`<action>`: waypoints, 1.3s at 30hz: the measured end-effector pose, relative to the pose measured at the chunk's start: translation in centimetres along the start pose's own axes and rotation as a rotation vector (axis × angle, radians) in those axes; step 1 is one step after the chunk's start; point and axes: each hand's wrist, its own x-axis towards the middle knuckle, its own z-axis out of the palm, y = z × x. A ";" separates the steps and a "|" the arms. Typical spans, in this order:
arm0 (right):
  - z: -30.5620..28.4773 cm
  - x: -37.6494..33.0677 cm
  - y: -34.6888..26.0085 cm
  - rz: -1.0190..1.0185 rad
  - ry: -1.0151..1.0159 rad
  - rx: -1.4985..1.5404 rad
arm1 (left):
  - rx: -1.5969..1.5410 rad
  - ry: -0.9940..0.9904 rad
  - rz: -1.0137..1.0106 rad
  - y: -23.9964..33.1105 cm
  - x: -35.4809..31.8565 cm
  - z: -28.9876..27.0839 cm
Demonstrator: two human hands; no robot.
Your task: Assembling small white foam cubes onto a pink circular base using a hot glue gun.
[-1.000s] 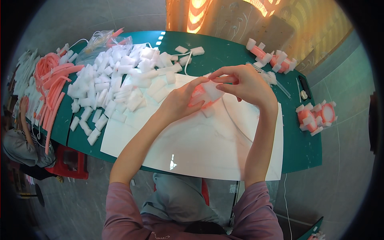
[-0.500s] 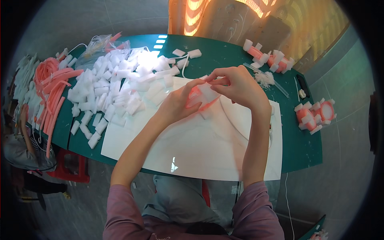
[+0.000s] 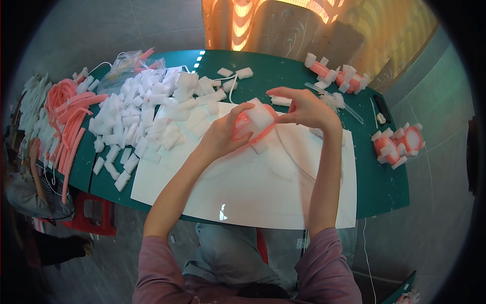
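Note:
Over the white sheet (image 3: 243,187), my left hand (image 3: 223,133) is closed round a pink foam ring (image 3: 265,133), its thumb and fingers gripping the ring's left side. A white foam block (image 3: 260,116) sits on top of the ring, and another white block (image 3: 260,147) sticks out at its near edge. At the ring's right side, my right hand (image 3: 313,112) has its thumb and index finger spread apart with nothing between them. Its lower fingertip is close to the ring; whether it touches cannot be told.
Many loose white foam blocks (image 3: 136,109) are heaped to the left, beside pink foam strips (image 3: 73,126). Pink rings with white blocks lie at the far right (image 3: 347,78) and right edge (image 3: 397,146). Clear sticks (image 3: 352,112) lie nearby. Another person's arm (image 3: 36,167) shows far left.
My right hand has moved off the foam block, slightly right, and its pinched fingers have spread. The white block on the ring shows more fully. My left hand keeps its hold.

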 end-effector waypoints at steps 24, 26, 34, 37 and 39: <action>-5.9 -19.5 10.5 0.324 0.692 0.751 | -0.079 -0.152 -0.045 2.8 -6.1 -4.7; -6.2 -25.6 13.8 0.423 0.965 0.869 | 0.160 -0.266 -0.035 2.7 -8.9 -7.2; -3.5 -39.2 22.7 0.882 1.575 1.012 | 0.333 -0.283 -0.198 2.6 -17.7 -10.9; -2.0 -39.4 25.1 0.860 1.521 0.847 | 0.445 -0.294 -0.206 2.6 -19.4 -10.9; -2.0 -41.1 26.6 0.971 1.529 0.594 | 0.572 -0.302 -0.148 2.8 -19.6 -10.4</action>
